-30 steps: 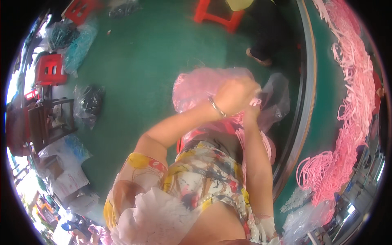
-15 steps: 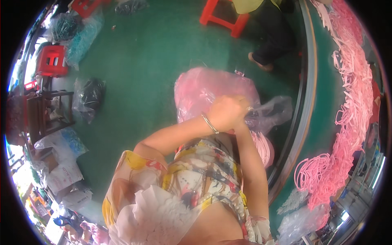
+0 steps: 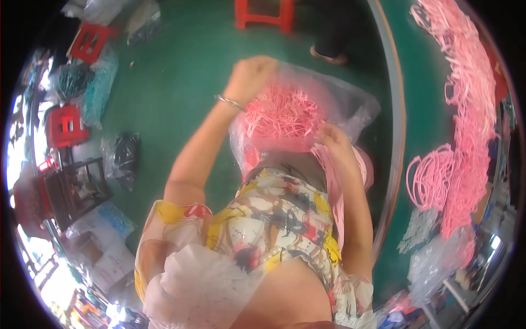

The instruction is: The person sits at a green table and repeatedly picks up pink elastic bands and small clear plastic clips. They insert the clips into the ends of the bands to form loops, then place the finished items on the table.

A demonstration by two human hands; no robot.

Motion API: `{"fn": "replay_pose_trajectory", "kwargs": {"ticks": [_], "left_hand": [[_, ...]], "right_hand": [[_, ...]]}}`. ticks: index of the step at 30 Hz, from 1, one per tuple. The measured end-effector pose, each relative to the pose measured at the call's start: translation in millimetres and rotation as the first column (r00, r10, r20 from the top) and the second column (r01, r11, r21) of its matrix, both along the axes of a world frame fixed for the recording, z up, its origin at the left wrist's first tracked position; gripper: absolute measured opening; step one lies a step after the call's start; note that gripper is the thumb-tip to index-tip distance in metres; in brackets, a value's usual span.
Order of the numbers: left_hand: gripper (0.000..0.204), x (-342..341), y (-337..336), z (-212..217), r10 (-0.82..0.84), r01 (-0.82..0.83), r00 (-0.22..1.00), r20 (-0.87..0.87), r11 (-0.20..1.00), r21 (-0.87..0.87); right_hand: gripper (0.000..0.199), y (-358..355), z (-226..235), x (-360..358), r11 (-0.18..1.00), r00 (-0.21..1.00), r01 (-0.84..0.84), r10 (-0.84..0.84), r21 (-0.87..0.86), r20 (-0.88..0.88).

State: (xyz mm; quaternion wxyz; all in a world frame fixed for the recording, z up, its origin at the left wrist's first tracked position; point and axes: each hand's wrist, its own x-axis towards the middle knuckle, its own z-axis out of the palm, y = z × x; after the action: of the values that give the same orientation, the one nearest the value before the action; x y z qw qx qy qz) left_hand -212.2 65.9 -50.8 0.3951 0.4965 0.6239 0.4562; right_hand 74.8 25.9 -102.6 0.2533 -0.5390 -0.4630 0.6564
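Tightly curled into a fist, my left hand grips the far left edge of a wide-mouthed clear plastic bag, while my right hand, fingers partly bent, meets its near right rim; whether those fingertips pinch the film, I cannot tell. The bag stands on the floor just beyond my lap, its mouth spread between my two hands, showing a tangle of narrow pink fabric-like strips inside. A twisted silver-coloured bracelet circles my left wrist. Beside my right forearm, long pale pink strands hang down along my floral-print garment in white, yellow and red.

To my right, a long green-topped table with a grey edge carries a thick heap of pink cords, with a looped pink coil at its side and a small grey bundle nearer me. Ahead, on the green floor, a red plastic stool stands near a co-worker's foot. To my left are another red plastic stool and a plastic-wrapped black bundle.
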Motion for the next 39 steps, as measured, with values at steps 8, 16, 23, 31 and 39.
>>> {"fn": "replay_pose_trajectory", "kwargs": {"ticks": [8, 16, 23, 31, 39], "left_hand": [[0.029, -23.5, -9.9, 36.7, -0.307, 0.289, 0.940, -0.147, 0.948, -0.135], [0.030, -14.7, -14.6, -0.9, -0.383, 0.317, 0.817, -0.431, 0.923, -0.219], [0.037, 53.9, -12.4, 59.7, -0.297, 0.605, 0.322, -0.899, 0.795, -0.046], [0.040, 209.4, -24.4, 83.4, -0.543, 0.841, 0.538, -0.645, 0.402, 0.362], [0.041, 301.0, -44.8, 112.1, -0.448, 0.620, 0.717, -0.534, 0.058, 0.783]], "right_hand": [[0.020, -25.8, 20.4, 31.1, 0.966, 0.988, 0.156, -0.154, 0.206, -0.023], [0.018, -71.4, 110.8, 82.4, 0.806, 0.952, 0.115, -0.257, 0.580, 0.169], [0.029, -105.7, 160.8, 152.4, 0.517, 0.181, -0.309, -0.792, 0.799, 0.583], [0.015, -97.7, 138.9, 195.7, 0.358, 0.195, -0.370, -0.872, 0.857, 0.449], [0.018, -127.8, 188.9, 182.3, 0.251, 0.355, -0.221, -0.879, 0.942, 0.317]]}}
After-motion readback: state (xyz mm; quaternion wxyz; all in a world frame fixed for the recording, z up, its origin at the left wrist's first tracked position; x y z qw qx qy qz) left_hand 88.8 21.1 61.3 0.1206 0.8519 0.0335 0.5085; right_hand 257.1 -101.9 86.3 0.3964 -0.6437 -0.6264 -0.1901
